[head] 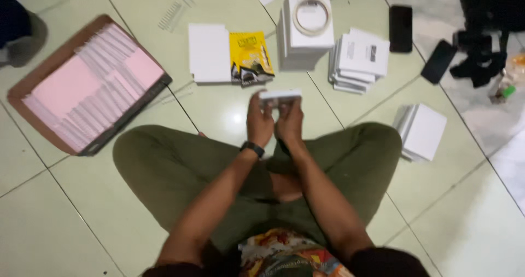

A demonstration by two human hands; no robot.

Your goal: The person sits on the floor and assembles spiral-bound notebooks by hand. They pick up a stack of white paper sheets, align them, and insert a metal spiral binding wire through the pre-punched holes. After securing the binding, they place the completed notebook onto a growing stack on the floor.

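Crossed legs sit nearest; both hands, left hand and right hand, grip one white booklet. Finished stacks lie far right; the pink-sheet box remains full, far left.

1. Both arms stretched forward between crossed legs.
2. Left hand and right hand raised side by side, fingers curled closed, touching each other.
3. Watch on left wrist.

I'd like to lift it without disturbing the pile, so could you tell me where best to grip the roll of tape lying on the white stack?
Probably from straight above: the roll of tape lies flat on the white stack, hole upward. Pinch its rim, one finger inside the ring and one outside, since the sides look too shallow to grasp.
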